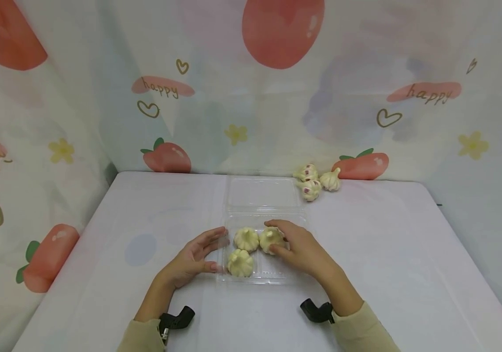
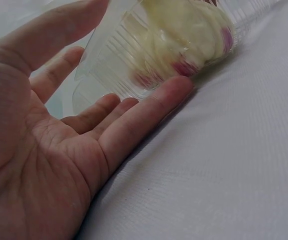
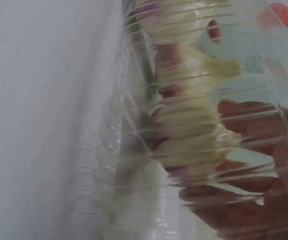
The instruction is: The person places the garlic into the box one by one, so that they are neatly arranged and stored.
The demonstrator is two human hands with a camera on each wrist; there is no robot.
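A clear plastic clamshell box (image 1: 277, 272) lies with its lid (image 1: 262, 194) folded back. Three garlic bulbs are inside: one (image 1: 246, 239) at the back left, another (image 1: 240, 263) at the front left, and a third (image 1: 269, 239) to the right of the first. My right hand (image 1: 302, 248) reaches over the right side and holds this third bulb between thumb and fingers. Through the ribbed wall in the right wrist view, fingertips meet the garlic bulb (image 3: 186, 135). My left hand (image 1: 187, 261) lies along the box's left side, fingers extended, fingertips at the wall.
Three more garlic bulbs (image 1: 310, 189) sit together at the back of the white-covered table (image 1: 378, 254), right beside the lid. A printed cloth backdrop (image 1: 277, 122) rises behind the table. Black wrist mounts (image 1: 317, 311) stick out from both wrists.
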